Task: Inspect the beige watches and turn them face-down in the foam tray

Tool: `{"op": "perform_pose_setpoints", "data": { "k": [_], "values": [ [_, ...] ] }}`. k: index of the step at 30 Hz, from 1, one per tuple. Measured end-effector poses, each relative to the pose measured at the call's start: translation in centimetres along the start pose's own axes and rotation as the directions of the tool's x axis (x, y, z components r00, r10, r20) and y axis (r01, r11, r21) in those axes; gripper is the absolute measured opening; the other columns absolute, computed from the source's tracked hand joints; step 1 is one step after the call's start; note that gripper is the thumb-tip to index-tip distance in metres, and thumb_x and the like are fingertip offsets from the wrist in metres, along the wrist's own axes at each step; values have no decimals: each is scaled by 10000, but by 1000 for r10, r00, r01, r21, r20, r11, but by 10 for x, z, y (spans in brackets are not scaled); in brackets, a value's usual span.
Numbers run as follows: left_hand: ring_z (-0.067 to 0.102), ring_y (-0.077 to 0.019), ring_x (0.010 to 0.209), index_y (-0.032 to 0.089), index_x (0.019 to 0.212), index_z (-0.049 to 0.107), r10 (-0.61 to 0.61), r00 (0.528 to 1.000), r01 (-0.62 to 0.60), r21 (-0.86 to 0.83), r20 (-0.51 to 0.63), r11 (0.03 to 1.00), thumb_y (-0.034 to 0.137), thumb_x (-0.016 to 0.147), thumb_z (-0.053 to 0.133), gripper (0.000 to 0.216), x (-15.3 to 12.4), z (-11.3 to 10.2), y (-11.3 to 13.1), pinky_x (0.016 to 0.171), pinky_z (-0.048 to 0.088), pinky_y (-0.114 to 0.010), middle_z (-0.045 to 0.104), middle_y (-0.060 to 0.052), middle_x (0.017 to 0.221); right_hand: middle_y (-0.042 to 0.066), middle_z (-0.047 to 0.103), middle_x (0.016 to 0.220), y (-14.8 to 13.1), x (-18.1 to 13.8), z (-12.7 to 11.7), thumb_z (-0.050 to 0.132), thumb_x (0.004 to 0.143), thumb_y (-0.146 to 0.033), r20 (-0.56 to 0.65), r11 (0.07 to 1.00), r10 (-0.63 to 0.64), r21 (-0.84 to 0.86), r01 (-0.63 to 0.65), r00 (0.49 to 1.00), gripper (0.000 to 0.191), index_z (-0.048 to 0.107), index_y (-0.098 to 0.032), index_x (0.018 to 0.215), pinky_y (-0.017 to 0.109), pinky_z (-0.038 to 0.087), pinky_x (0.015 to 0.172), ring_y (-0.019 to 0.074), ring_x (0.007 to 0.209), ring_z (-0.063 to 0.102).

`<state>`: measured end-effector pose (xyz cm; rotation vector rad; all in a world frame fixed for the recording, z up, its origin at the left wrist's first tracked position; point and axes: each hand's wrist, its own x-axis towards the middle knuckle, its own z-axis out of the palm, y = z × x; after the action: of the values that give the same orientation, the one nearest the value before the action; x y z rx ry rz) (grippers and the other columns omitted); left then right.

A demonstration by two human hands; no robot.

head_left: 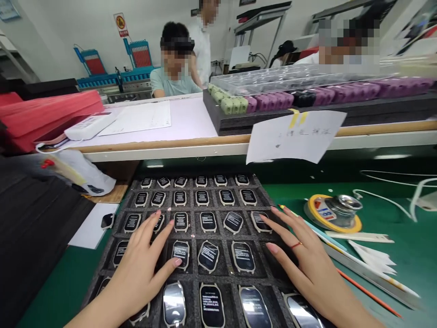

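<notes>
A dark grey foam tray with square compartments lies in front of me, holding many strapless smartwatches. Most show lines of white text on black screens. My left hand spreads over the tray's left side, its thumb tip at the lower edge of one smartwatch; the palm hides others. On the right, my right hand reaches over the tray edge with fingers apart, the index fingertip at a smartwatch. Neither hand grips anything. A watch with a bright, reflecting screen sits near the front, and a tilted one lies in the middle.
Right of the tray are a glass bottle with metal top inside a yellow-rimmed roll, white wipes and an orange stick. A shelf edge crosses behind, with a hanging paper note. Black foam sheets stack left. People sit opposite.
</notes>
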<state>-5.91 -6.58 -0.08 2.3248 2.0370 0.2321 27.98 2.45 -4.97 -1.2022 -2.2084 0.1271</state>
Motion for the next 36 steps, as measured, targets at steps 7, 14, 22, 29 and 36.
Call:
{"op": "perform_pose_setpoints", "data": {
  "k": [7, 14, 22, 29, 36],
  "values": [
    [106, -395, 1494, 334, 1506, 330, 32, 999, -32, -14, 22, 999, 519, 957, 435, 590, 9, -6, 9, 1124, 267, -662, 119, -84, 1651, 98, 445, 1482, 5, -4, 2, 364, 997, -439, -38, 1000, -8, 5, 9, 999, 437, 459, -316, 1406, 704, 344, 1069, 389, 1425, 328],
    [136, -379, 1493, 291, 1531, 280, -106, 992, 109, 56, -62, 992, 517, 949, 454, 648, -12, -7, -6, 1138, 293, -619, 176, -95, 1640, 104, 460, 1466, 8, -4, 2, 366, 989, -446, -35, 999, -30, 19, 31, 999, 432, 463, -322, 1391, 700, 380, 1035, 416, 1406, 349],
    [113, -366, 1499, 298, 1534, 269, -149, 988, 152, 79, -49, 985, 496, 968, 419, 618, -18, -6, -16, 1145, 273, -616, 138, -109, 1646, 101, 478, 1451, 10, -4, 4, 357, 974, -459, -46, 999, -33, 20, 34, 998, 429, 465, -366, 1378, 705, 389, 1025, 428, 1402, 350],
    [149, -360, 1493, 213, 1512, 329, -290, 952, 299, 95, -100, 949, 530, 956, 424, 647, -34, -7, -38, 1144, 280, -613, 231, -157, 1616, 128, 508, 1416, 12, -3, 5, 366, 975, -408, -68, 998, -68, -1, 69, 995, 430, 451, -366, 1395, 710, 417, 1003, 425, 1385, 385],
    [112, -345, 1502, 224, 1510, 347, -366, 930, 367, 107, -32, 924, 582, 956, 364, 660, -41, -1, -46, 1158, 263, -599, 186, -139, 1632, 82, 430, 1485, 14, -3, 6, 346, 976, -350, -47, 993, -115, -9, 115, 992, 448, 407, -371, 1419, 768, 358, 1019, 429, 1418, 325]
  ]
}}
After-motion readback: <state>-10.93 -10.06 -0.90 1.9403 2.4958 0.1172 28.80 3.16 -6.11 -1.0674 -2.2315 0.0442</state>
